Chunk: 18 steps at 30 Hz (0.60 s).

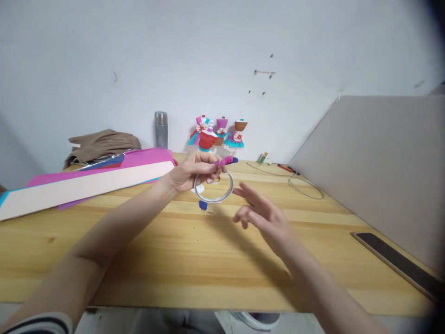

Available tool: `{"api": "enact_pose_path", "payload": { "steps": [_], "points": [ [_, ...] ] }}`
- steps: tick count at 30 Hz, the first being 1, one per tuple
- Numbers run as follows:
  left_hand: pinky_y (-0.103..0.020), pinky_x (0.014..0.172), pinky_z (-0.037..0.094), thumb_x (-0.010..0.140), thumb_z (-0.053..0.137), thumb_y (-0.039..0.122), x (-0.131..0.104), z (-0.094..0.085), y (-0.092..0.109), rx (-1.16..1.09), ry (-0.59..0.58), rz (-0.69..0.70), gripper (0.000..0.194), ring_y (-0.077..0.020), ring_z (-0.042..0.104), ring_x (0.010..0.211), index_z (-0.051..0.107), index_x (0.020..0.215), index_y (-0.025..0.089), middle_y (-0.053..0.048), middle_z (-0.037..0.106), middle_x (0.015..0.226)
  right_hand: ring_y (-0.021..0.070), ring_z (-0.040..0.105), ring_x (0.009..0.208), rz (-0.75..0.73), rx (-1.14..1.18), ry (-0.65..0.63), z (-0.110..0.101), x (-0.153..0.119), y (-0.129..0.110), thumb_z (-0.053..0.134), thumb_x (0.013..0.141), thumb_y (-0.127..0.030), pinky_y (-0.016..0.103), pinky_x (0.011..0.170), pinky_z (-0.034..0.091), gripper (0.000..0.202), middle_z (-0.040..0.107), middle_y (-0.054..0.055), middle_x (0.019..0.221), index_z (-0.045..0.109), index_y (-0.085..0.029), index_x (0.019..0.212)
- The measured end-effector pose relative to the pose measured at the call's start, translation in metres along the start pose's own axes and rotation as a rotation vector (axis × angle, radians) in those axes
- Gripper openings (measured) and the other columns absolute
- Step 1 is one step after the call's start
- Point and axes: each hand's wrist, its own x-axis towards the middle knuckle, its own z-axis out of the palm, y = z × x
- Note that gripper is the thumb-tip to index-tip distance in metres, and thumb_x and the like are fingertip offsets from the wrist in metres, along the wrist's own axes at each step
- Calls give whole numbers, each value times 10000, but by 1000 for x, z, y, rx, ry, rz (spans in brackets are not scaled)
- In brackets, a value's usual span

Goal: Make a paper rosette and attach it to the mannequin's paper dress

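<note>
The left hand (pixel 196 170) is pinched closed, thumb and fingers gripping a twisted pink-and-blue piece (pixel 227 161) along with the top of a white ring (pixel 213 200). The right hand (pixel 260 213) is spread loosely, with nothing visible in its fingers, somewhat blurred, on the near right side of the ring. Its fingertips come just beside the ring's rim; I can't tell whether one touches.

The held piece lies to the far left of that open hand. Its long axis runs roughly left to right, pink part by the left thumb, blue end out to the right, on the right hand's side. The ring hangs below it above the surface (pixel 156 260), its opening turned towards the person.

Down on the wood, just nearer than the ring, sits a small blue bit (pixel 203 205). Left of the hands lie coloured sheets (pixel 149 159) with a long pale strip (pixel 86 185) on top, and brown cloth (pixel 107 144) beyond. Along the far side stand a grey flask (pixel 161 132) and several little dressed figures (pixel 208 140). On the right, a thin cable (pixel 314 198) curls towards the panel (pixel 368 153), and a dark phone-like slab (pixel 396 264) lies nearer.
</note>
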Motion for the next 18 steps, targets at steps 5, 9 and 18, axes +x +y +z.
{"api": "enact_pose_path", "payload": {
  "steps": [5, 9, 18],
  "points": [
    [-214, 517, 449, 673, 860, 333, -1, -10, -8, 24, -28, -27, 222, -98, 609, 586, 765, 743, 145, -93, 736, 807, 90, 521, 490, 101, 159, -103, 19, 43, -2, 780, 737, -526, 260, 466, 435, 430, 725, 65, 870, 710, -200, 1008],
    [-362, 868, 538, 674, 863, 332, -3, -27, 7, 278, -70, -101, 225, -245, 700, 1043, 739, 716, 149, -156, 673, 1297, 123, 529, 550, -6, -141, -1, -4, 38, 0, 686, 828, -485, 289, 526, 457, 317, 682, 40, 796, 707, -208, 981],
    [-384, 923, 510, 766, 709, 247, -17, -13, 50, 949, 141, 139, 115, -243, 670, 1094, 710, 770, 132, -125, 733, 1145, 173, 632, 640, -16, -1143, -266, -23, 26, 23, 562, 793, -98, 278, 607, 441, 215, 689, 57, 786, 734, -226, 807]
  ]
}}
